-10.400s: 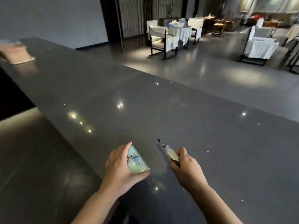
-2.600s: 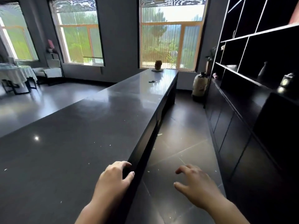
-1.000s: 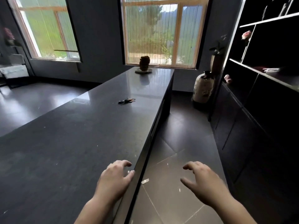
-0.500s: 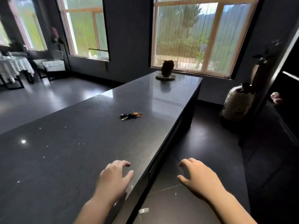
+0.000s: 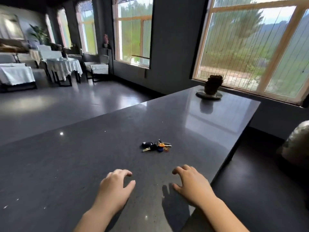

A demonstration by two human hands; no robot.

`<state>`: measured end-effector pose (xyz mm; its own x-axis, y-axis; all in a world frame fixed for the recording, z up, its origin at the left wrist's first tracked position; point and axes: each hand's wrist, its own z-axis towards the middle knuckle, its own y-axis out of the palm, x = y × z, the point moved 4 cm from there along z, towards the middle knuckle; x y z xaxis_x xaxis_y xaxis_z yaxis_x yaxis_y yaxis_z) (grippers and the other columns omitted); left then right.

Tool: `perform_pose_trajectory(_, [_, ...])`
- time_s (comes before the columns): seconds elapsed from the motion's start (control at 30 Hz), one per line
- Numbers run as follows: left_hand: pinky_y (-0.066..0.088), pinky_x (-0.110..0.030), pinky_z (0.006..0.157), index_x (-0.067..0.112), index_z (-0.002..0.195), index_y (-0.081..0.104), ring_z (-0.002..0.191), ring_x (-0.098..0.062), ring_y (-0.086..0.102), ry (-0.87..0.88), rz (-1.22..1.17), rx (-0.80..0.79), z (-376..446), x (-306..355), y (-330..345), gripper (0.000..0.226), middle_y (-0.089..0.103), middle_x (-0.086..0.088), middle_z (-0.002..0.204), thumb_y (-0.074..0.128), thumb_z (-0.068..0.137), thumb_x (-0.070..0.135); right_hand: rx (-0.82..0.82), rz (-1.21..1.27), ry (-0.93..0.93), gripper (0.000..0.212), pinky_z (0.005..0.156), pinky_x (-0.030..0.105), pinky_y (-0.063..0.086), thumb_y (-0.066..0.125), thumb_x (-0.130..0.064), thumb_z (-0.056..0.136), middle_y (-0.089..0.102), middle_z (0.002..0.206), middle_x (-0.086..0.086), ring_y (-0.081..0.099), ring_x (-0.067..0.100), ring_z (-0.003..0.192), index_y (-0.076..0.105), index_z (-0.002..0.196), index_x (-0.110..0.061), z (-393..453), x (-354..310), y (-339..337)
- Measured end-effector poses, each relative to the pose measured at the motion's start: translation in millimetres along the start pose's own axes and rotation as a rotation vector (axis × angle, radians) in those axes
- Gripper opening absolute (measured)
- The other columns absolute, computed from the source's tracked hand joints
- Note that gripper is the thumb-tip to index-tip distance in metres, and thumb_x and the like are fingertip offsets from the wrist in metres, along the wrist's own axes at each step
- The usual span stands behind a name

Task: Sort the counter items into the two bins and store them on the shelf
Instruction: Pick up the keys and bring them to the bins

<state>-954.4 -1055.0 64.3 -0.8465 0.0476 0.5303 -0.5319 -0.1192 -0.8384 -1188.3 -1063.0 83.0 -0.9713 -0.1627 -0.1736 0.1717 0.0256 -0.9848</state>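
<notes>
While untouched, keys (image 5: 156, 147) beyond empty hands (image 5: 114, 190).

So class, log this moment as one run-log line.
left hand: empty, open | right hand: empty, open | keys: on counter, untouched

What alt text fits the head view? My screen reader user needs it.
Two empty hands, left hand and right hand, hover open over a dark counter, with a bunch of keys lying just beyond them. A brown pot on a saucer stands at the counter's far end, by a window.
</notes>
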Motion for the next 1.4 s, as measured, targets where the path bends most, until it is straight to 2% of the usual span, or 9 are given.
perform_pose_trajectory(0.17, [0.037,-0.023,0.093,0.037,0.115,0.057,0.112,-0.007,0.047,-0.092,-0.007,-0.037,35.0,-8.0,18.8,0.026,0.054,0.019,0.121,0.054,0.09,0.044,0.014,0.046,-0.022,0.046,0.095,0.031,0.043,0.052,-0.045,0.092,0.046,0.135,-0.004,0.041,0.017,0.126,0.043,0.134,-0.031,72.4,22.9,6.5])
perform_pose_trajectory(0.4, [0.04,-0.031,0.094,0.027,0.107,0.065,0.109,-0.017,0.052,-0.379,-0.04,0.161,68.5,-35.0,21.0,0.023,0.061,0.007,0.114,0.066,0.085,0.032,0.013,-0.007,-0.228,0.055,0.101,0.032,0.035,0.048,-0.055,0.089,0.038,0.142,-0.002,0.031,0.021,0.133,0.035,0.14,-0.035,195.6,26.4,43.3])
perform_pose_trajectory(0.5, [0.037,-0.023,0.089,0.034,0.106,0.063,0.108,-0.009,0.05,-0.461,-0.031,0.205,66.5,-28.4,31.2,0.021,0.057,0.017,0.11,0.064,0.086,0.037,-0.07,-0.047,-0.334,0.059,0.108,0.035,0.027,0.04,-0.061,0.091,0.026,0.152,0.002,0.017,0.021,0.142,0.026,0.144,-0.04,237.2,21.4,68.7])
perform_pose_trajectory(0.6, [0.036,-0.02,0.091,0.037,0.108,0.06,0.112,-0.006,0.048,-0.536,-0.029,0.228,70.1,-19.9,43.9,0.02,0.053,0.02,0.111,0.061,0.088,0.041,-0.103,-0.083,-0.36,0.059,0.109,0.036,0.025,0.032,-0.063,0.093,0.029,0.149,0.0,0.02,0.022,0.14,0.022,0.146,-0.039,262.6,21.8,92.1])
perform_pose_trajectory(0.67, [0.036,-0.019,0.091,0.037,0.109,0.059,0.111,-0.005,0.049,-0.574,-0.024,0.259,73.3,-13.1,50.2,0.02,0.052,0.021,0.112,0.059,0.089,0.041,-0.046,-0.083,-0.39,0.058,0.105,0.034,0.028,0.03,-0.062,0.094,0.037,0.14,-0.002,0.028,0.022,0.133,0.024,0.146,-0.037,264.8,26.0,104.3])
perform_pose_trajectory(0.8, [0.038,-0.021,0.094,0.033,0.111,0.06,0.112,-0.005,0.05,-0.639,-0.042,0.286,69.1,1.9,69.7,0.022,0.055,0.02,0.115,0.059,0.09,0.039,0.113,0.075,-0.51,0.045,0.087,0.036,0.039,0.049,-0.056,0.09,0.057,0.112,-0.004,0.052,0.022,0.109,0.053,0.127,-0.031,260.2,32.1,108.2])
perform_pose_trajectory(1.03, [0.039,-0.023,0.097,0.037,0.114,0.059,0.115,-0.001,0.048,-0.756,-0.04,0.379,47.7,19.2,74.5,0.025,0.053,0.022,0.117,0.057,0.089,0.042,-0.056,0.164,-0.712,0.033,0.059,0.03,0.037,0.044,-0.058,0.092,0.06,0.102,-0.01,0.061,0.014,0.09,0.043,0.103,-0.027,265.2,15.3,95.8])
perform_pose_trajectory(1.23, [0.037,-0.022,0.098,0.032,0.112,0.062,0.115,-0.005,0.051,-0.908,0.019,0.476,-11.7,25.1,58.1,0.024,0.058,0.017,0.117,0.06,0.089,0.037,-0.121,0.223,-1.001,0.026,0.058,0.031,0.038,0.053,-0.05,0.087,0.053,0.09,-0.007,0.059,0.019,0.083,0.043,0.085,-0.025,221.5,-50.5,64.2])
perform_pose_trajectory(1.4, [0.037,-0.025,0.098,0.035,0.116,0.058,0.118,-0.008,0.049,-1.146,0.106,0.547,-101.7,30.0,34.8,0.027,0.055,0.016,0.121,0.056,0.091,0.043,-0.149,0.279,-1.288,0.023,0.058,0.029,0.039,0.053,-0.049,0.085,0.047,0.088,-0.008,0.058,0.016,0.081,0.047,0.084,-0.026,146.9,-118.4,47.7])
